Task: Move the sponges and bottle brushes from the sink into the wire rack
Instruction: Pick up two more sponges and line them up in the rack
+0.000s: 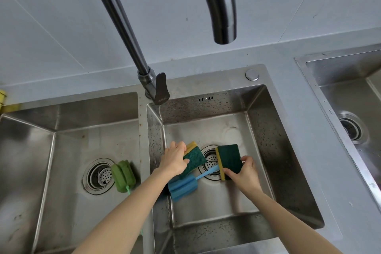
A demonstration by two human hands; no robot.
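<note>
In the middle sink basin [268, 150], my left hand [174, 159] grips a yellow-and-green sponge [194, 160] by its left end. My right hand [242, 173] grips a second yellow-and-green sponge [229, 159], tilted on its edge over the drain [210, 159]. A blue bottle brush [182, 188] lies on the basin floor under my hands, its handle pointing toward the drain. A green bottle brush [123, 175] lies in the left basin [31, 150] beside that basin's drain. The wire rack is barely in view: yellow things [3, 97] show at the far left edge.
A tall steel faucet [153, 84] rises between the two basins and its spout [224, 33] hangs over the middle basin. A third sink [340, 93] is at the right. Grey counter [288, 93] surrounds the sinks.
</note>
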